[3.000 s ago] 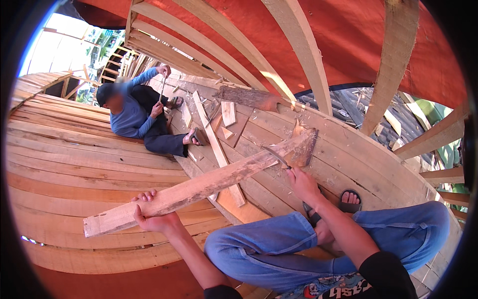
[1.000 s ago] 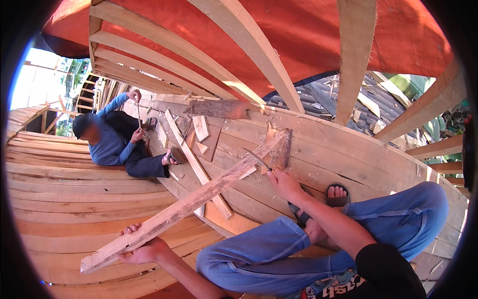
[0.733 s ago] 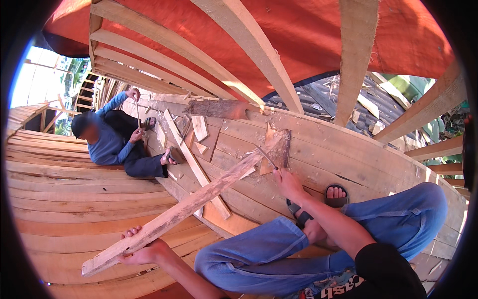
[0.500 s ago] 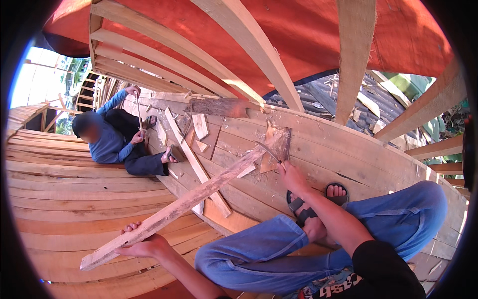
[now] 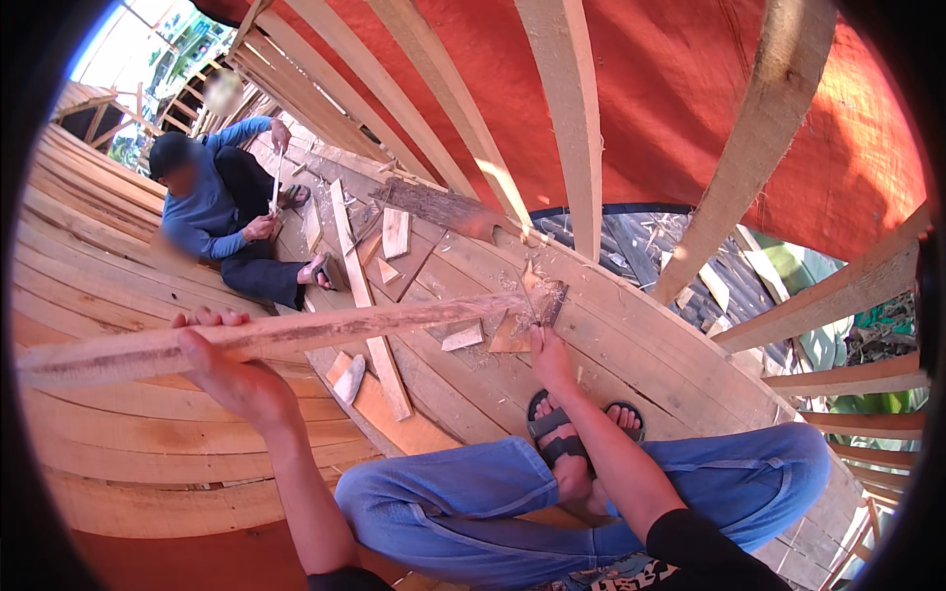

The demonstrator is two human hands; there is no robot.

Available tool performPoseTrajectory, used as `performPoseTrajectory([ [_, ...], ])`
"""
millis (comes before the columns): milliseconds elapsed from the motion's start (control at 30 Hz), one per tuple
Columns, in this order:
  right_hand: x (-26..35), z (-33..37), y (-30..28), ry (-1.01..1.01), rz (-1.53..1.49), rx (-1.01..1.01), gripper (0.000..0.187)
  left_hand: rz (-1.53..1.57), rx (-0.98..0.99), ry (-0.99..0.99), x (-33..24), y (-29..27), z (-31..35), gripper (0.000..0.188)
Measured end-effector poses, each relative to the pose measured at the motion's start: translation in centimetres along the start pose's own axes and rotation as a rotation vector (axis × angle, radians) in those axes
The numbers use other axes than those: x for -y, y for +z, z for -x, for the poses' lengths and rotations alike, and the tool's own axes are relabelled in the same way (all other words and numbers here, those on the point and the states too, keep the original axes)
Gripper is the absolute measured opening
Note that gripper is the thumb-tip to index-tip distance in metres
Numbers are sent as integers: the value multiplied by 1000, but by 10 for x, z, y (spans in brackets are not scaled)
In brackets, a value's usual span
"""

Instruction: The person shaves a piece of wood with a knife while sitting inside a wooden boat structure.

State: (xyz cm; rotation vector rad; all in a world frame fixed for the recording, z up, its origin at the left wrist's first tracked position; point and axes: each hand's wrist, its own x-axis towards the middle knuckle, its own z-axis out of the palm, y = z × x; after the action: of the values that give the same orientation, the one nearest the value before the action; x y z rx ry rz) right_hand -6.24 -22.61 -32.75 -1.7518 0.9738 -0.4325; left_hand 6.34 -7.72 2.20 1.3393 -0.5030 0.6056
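Observation:
A long wooden strip [image 5: 325,332] with a rough dark band along its side lies across my view. My left hand [image 5: 236,379] supports it near its left end, thumb on the near side and fingertips curled over the far side. The strip's other end rests above a small wooden block [image 5: 511,335] covered in shavings. There my right hand [image 5: 549,357] grips a knife [image 5: 530,307] with a narrow, slightly curved blade. The blade stands close by the strip's end; whether it touches is too small to tell. My right hand hides the handle.
Across from me on the left, a co-worker [image 5: 212,212] sits holding a thin stick [image 5: 277,177]. A long board [image 5: 360,266] and several offcuts [image 5: 395,233] lie on the plank floor. Curved upright ribs [image 5: 572,108] stand before an orange tarp [image 5: 670,118]. My sandalled feet [image 5: 581,424] are below the block.
My left hand has risen, lifting the strip's near end, so the strip lies flatter across the view. The knife has swung more upright beside the strip's far end. My view has tilted.

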Motion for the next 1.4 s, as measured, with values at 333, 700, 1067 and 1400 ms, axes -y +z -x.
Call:
performPoseTrajectory([
  [333, -24, -15, 4, 19, -46, -43, 52, -96, 119, 346, 1, 139, -25, 64],
  [700, -59, -54, -6, 175, -63, 94, 48, -193, -107, 271, 13, 176, -54, 52],
  [1067, 22, -32, -31, 351, -360, 271, 50, 72, 200, 39, 0, 174, -51, 50],
  [1400, 60, -26, -32, 280, -439, 243, 51, -308, -119, 211, 30, 175, -62, 51],
])
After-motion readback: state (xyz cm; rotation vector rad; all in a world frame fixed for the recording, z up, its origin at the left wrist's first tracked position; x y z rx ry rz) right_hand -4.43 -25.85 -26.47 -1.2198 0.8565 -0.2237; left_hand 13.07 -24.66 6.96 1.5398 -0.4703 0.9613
